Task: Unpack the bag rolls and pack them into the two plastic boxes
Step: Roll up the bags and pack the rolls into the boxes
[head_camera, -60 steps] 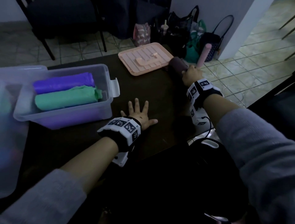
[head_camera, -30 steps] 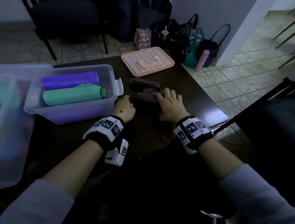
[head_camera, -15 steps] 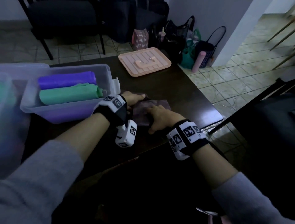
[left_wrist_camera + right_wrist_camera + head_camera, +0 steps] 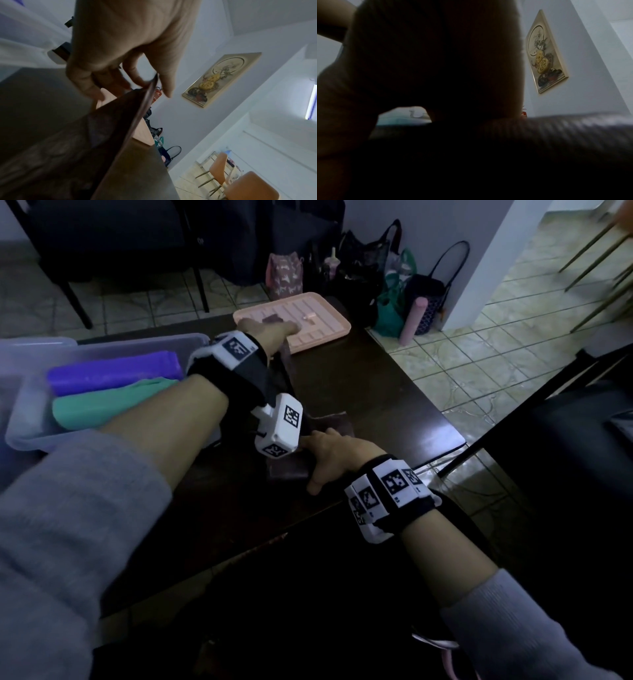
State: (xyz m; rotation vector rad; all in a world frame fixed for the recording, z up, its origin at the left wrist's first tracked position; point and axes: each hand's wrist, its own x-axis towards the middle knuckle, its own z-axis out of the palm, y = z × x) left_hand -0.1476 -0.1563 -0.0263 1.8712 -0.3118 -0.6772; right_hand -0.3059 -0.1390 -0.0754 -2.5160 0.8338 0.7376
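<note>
A dark brown bag roll [image 4: 291, 470] lies on the dark table [image 4: 394, 392] near its front edge. My right hand [image 4: 329, 453] rests on top of it and presses it down; in the right wrist view the hand [image 4: 436, 67] is a dark shape over the roll [image 4: 539, 135]. My left hand [image 4: 270, 328] is stretched out over the pink lid [image 4: 318, 320] and pinches the free end of the brown bag strip [image 4: 284, 371]. The left wrist view shows the fingers [image 4: 135, 79] pinching the strip's edge [image 4: 102, 135]. A clear plastic box [image 4: 20, 419] at left holds a purple roll [image 4: 113, 373] and a green roll [image 4: 96, 405].
More clear plastic [image 4: 34, 342] shows at the far left behind the box. Beyond the table's right edge is tiled floor, with several bags [image 4: 387, 278] and a pink roll [image 4: 412, 320] standing against the wall. A dark chair [image 4: 102, 241] stands behind the table.
My right hand brought the brown roll from the far right to the table's middle. My left hand took its free end and has pulled it away toward the pink lid, unrolling a strip.
</note>
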